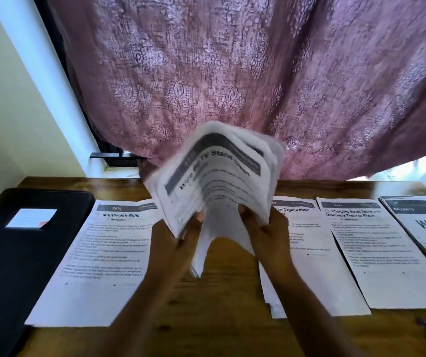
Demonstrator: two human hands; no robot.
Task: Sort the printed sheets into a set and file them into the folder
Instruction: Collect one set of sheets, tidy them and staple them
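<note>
Far left of the fingers sat the black folder [13, 253], closed, with a white label [33, 218] I couldn't read. Between it and the left hand [178, 243] lay the "Mouthwash Refill" sheet [103, 253], numbered 2691. Both hands gripped the bottom of a bent, blurry stack of sheets [214, 181] held up over the wooden table [219, 305], the top page reading "TV Stand" something. The right hand [268, 233] had its fingers curled round the stack's edge too. Partly hidden behind those fingers was an "Organization" sheet [307, 253], then "Charging Small Items and Returning Them to Place" [376, 253], then the "WS 1" pile [423, 228], headed "BALCONY".
</note>
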